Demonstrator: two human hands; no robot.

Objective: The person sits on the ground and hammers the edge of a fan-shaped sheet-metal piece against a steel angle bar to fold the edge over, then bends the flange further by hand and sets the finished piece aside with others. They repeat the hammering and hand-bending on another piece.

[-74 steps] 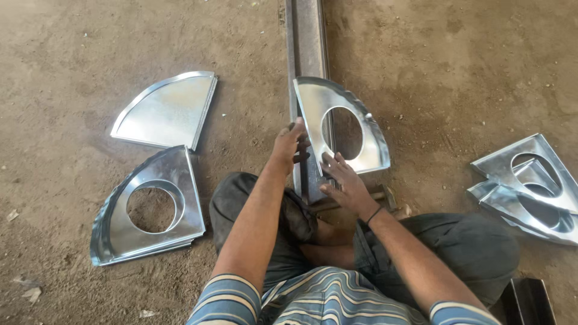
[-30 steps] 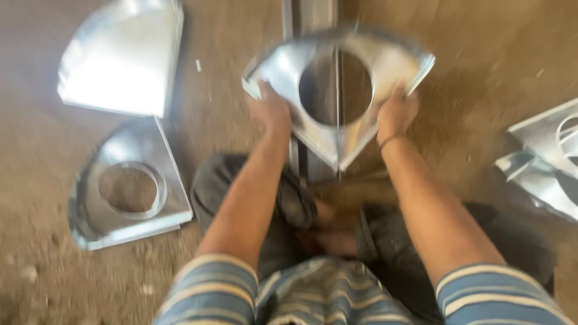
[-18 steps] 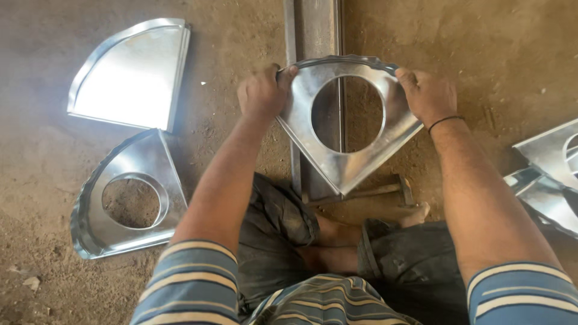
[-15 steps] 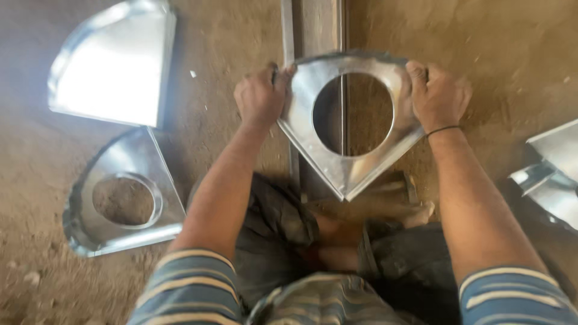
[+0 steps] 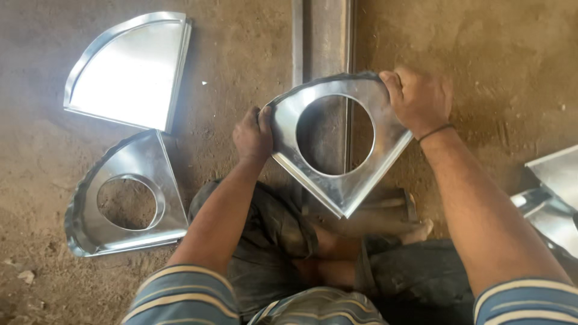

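Two hands show, the left hand (image 5: pixel 253 133) and the right hand (image 5: pixel 419 99). Three quarter-round sheet-metal pieces lie or hang in full sight: two have a round hole, the held piece (image 5: pixel 343 180) and a floor piece (image 5: pixel 123 201), and one is a solid piece (image 5: pixel 129 72). At least two more pieces (image 5: pixel 554 192) sit partly cut off at the right edge. One steel bar (image 5: pixel 322 36) runs up the middle.

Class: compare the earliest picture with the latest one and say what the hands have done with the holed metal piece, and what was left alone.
The holed quarter-round sheet has been lifted off the steel beam; the left hand and right hand now grip its two corners. The solid piece and the other holed piece still lie on the floor.
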